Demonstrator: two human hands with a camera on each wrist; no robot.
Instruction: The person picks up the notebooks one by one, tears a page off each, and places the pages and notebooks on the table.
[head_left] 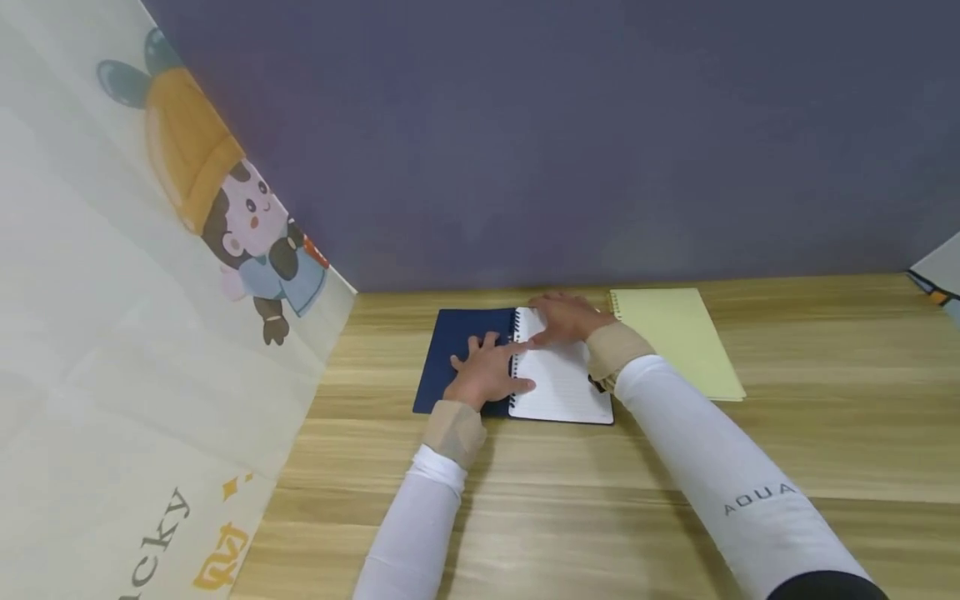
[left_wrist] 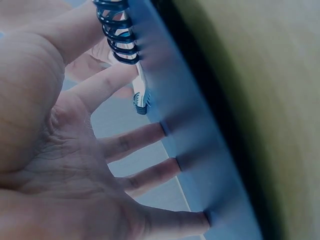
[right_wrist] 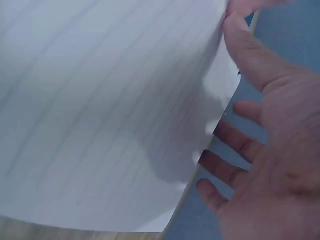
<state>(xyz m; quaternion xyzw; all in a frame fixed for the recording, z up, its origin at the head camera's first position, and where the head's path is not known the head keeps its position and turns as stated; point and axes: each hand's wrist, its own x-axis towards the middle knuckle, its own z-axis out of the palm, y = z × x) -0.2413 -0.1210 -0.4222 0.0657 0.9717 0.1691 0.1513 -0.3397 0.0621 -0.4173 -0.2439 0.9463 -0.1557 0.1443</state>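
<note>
A spiral notebook lies open on the wooden table, its navy cover [head_left: 455,346] to the left and a white lined page [head_left: 558,387] to the right of black rings [left_wrist: 120,37]. My left hand [head_left: 487,373] spreads over the cover, fingertips pressing on it, while thumb and index finger reach across the rings to the page. At the page's top is my right hand [head_left: 564,318], its thumb [right_wrist: 245,45] on the paper near the left index finger. Its other fingers extend, tips at the page's edge in the right wrist view.
A pale yellow spiral pad [head_left: 675,333] lies right of the notebook, partly under the right forearm. Behind the wooden table [head_left: 825,433] rises a dark blue-grey wall [head_left: 600,142]. A white sheet with a cartoon figure [head_left: 247,217] hangs on the left side.
</note>
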